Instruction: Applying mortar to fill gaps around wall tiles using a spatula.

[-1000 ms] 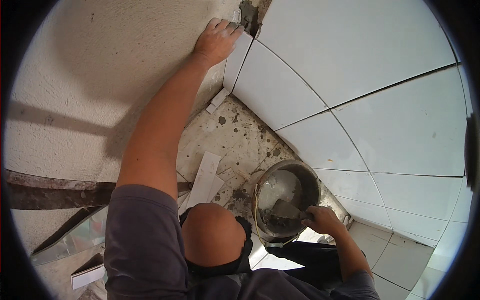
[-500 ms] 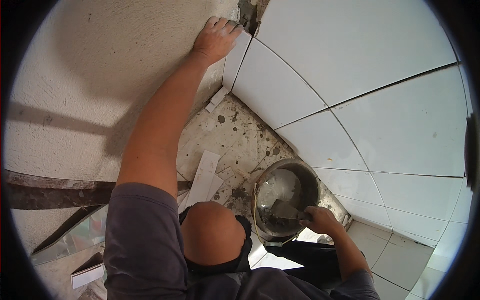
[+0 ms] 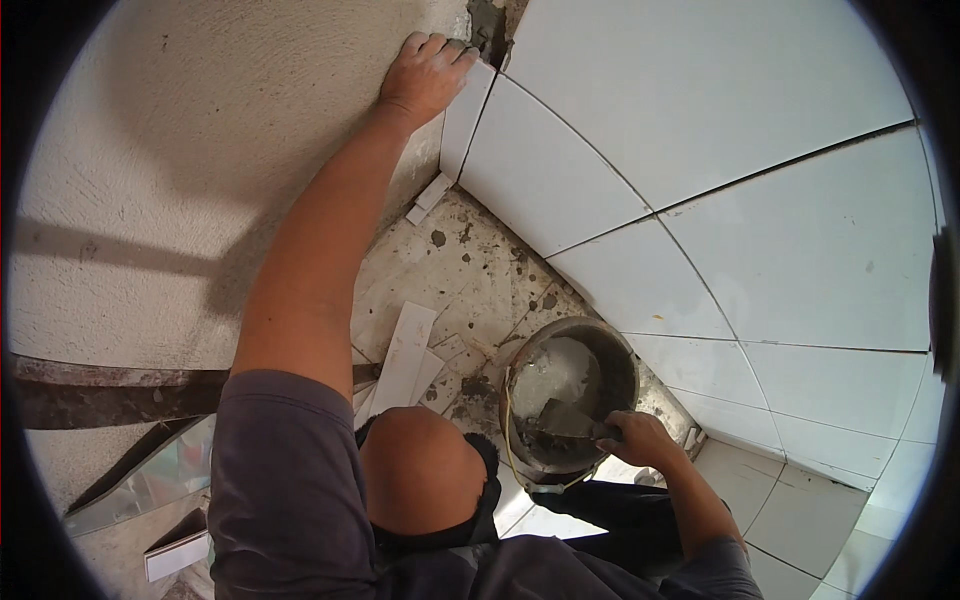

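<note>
My left hand [image 3: 428,75] reaches up to the wall corner, its fingers bent over the top edge of a narrow white tile strip [image 3: 467,115]. Just beyond the fingertips is a gap with wet grey mortar [image 3: 487,28]. Low on the right, my right hand [image 3: 640,441] is closed round the handle of a trowel [image 3: 566,420]. The trowel's blade, smeared with grey, is inside a dark bucket [image 3: 628,378]. Pale, wet-looking mix [image 3: 560,370] lies in the bucket, and its wire handle hangs over the near side.
Large white tiles [image 3: 800,230] cover the right wall; the left wall [image 3: 200,110] is rough plaster. Cut tile strips [image 3: 407,345] lie on the mortar-spotted floor [image 3: 480,265] beside my knee. Small tile offcuts [image 3: 430,198] sit at the corner's foot. A dark beam [image 3: 120,388] crosses at left.
The view has shifted very slightly. Both hands keep nearly the same places, the left on the tile strip and the right on the trowel in the bucket.
</note>
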Demonstrator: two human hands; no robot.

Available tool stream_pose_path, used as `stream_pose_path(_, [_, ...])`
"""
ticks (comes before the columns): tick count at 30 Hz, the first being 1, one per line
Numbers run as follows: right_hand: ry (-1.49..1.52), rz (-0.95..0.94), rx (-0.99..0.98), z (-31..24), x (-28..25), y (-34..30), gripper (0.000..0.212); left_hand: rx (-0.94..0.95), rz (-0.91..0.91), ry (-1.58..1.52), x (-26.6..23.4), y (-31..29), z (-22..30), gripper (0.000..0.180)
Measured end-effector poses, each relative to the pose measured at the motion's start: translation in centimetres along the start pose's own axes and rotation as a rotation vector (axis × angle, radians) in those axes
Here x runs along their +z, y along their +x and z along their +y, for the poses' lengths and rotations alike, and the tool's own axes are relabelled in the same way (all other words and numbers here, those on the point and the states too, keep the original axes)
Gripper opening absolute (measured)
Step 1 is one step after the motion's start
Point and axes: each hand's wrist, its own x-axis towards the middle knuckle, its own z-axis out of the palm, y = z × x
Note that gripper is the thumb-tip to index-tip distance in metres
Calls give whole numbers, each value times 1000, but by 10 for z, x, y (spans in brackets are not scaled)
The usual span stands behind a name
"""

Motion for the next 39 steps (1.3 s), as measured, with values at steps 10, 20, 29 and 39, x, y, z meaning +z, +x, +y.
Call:
stream_pose_path(10, [7, 2, 8, 0, -1, 0, 41, -4, 5, 0, 1, 0, 0, 36])
stream_pose_path(20, [-4, -16, 9, 0, -2, 0, 42, -7, 6, -18, -2, 2, 1, 38])
stream_pose_path(29, [-10, -21, 10, -2, -2, 3, 42, -6, 9, -4, 1, -1, -1, 41])
stream_pose_path(39, [7, 15, -25, 4, 1, 2, 40, -7, 83, -155, -9, 1, -2, 30])
